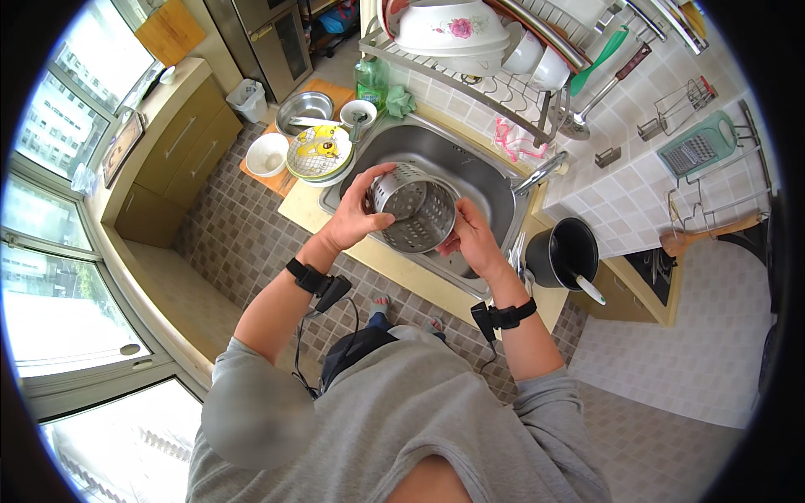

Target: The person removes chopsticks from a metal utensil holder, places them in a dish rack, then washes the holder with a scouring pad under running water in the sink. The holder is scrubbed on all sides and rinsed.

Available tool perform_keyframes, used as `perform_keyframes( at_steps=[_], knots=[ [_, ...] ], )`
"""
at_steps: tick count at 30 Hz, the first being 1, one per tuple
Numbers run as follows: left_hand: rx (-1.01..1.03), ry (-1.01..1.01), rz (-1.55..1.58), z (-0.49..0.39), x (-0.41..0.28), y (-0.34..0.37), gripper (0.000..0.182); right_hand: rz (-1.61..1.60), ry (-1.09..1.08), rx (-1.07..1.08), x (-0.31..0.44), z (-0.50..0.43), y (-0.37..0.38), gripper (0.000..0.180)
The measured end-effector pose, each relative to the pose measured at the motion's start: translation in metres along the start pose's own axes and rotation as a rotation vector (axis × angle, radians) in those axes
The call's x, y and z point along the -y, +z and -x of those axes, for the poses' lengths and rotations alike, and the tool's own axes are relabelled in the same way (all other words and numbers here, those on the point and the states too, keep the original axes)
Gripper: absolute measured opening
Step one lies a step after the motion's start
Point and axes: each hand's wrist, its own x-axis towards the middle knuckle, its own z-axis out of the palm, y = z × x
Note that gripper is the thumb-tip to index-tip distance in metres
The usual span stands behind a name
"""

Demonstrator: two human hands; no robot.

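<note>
A perforated stainless steel utensil holder (418, 210) is tilted over the front of the metal sink (468, 154), its open mouth facing me. Nothing shows inside it beyond its holed wall and bottom. My left hand (358, 214) grips its base end, thumb on the near side. At the rim, my right hand (468, 239) pinches the wall, some of its fingers hidden behind the metal. The faucet (541, 173) reaches over the sink from the right. To the right of my right hand, metal cutlery (521, 258) lies on the sink's edge.
Left of the sink stand stacked plates (321, 151), a white bowl (267, 154), a steel basin (305, 112), a cup (358, 113) and a green detergent bottle (371, 82). A black pot (561, 251) is at the right. Overhead, a dish rack (453, 85) juts from the wall.
</note>
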Motion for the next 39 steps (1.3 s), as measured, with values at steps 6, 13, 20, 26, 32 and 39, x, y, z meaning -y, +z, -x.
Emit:
perform_keyframes(
  at_steps=[6,13,20,26,32,39],
  knots=[
    [-0.017,-0.04,0.188,0.003,0.008,-0.009,0.092,-0.227,0.009,-0.011,-0.009,-0.006,0.012,0.022],
    [-0.091,-0.199,0.551,0.011,0.034,-0.016,0.077,-0.329,-0.043,-0.102,-0.013,-0.011,0.033,0.013],
    [-0.1,-0.503,0.651,0.02,0.04,-0.019,0.088,0.054,-0.354,-0.217,-0.012,-0.01,0.048,0.031],
    [-0.123,-0.567,0.686,0.019,0.034,-0.014,0.077,0.643,-0.641,-0.18,0.01,-0.001,0.036,0.058],
    [-0.126,-0.621,0.675,0.018,0.037,-0.011,0.075,0.926,-0.673,-0.145,0.022,-0.003,0.023,0.051],
    [-0.111,-0.663,0.636,0.022,0.049,-0.016,0.075,0.971,-0.61,-0.14,0.019,-0.003,0.022,0.044]
  ],
)
